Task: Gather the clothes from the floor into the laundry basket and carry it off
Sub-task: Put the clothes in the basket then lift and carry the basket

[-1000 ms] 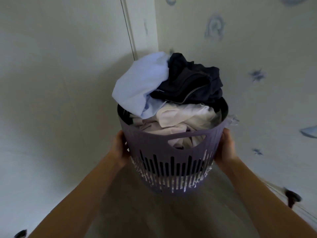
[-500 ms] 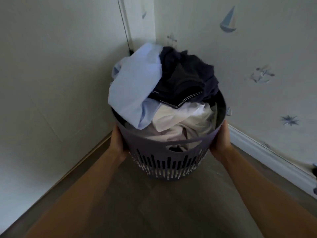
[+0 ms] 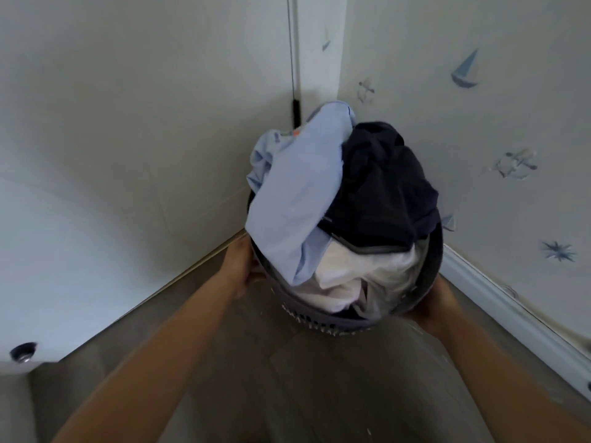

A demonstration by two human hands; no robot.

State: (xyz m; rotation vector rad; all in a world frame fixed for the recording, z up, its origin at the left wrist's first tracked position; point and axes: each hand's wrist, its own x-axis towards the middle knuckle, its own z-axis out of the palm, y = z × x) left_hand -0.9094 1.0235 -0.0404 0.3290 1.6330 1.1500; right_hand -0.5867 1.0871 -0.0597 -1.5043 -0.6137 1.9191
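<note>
A round purple laundry basket (image 3: 332, 326) with slotted sides sits low in the room's corner, seen from above. It is heaped with clothes: a light blue garment (image 3: 297, 199) on the left, a dark navy one (image 3: 387, 193) on the right, and white fabric (image 3: 358, 279) at the front. My left hand (image 3: 240, 266) grips the basket's left rim. My right hand (image 3: 438, 302) holds its right side, partly hidden behind the rim.
A pale door or cabinet panel (image 3: 144, 139) stands at the left, and a wall with sailboat and anchor wallpaper (image 3: 463, 68) at the right, with a white baseboard (image 3: 511, 311) below. Grey wood-look floor (image 3: 319, 378) lies in front. A white furniture corner (image 3: 22, 356) is at lower left.
The basket has dropped from chest height toward the floor in the corner. My view has tilted down onto its top, and both hands have stayed on its sides.
</note>
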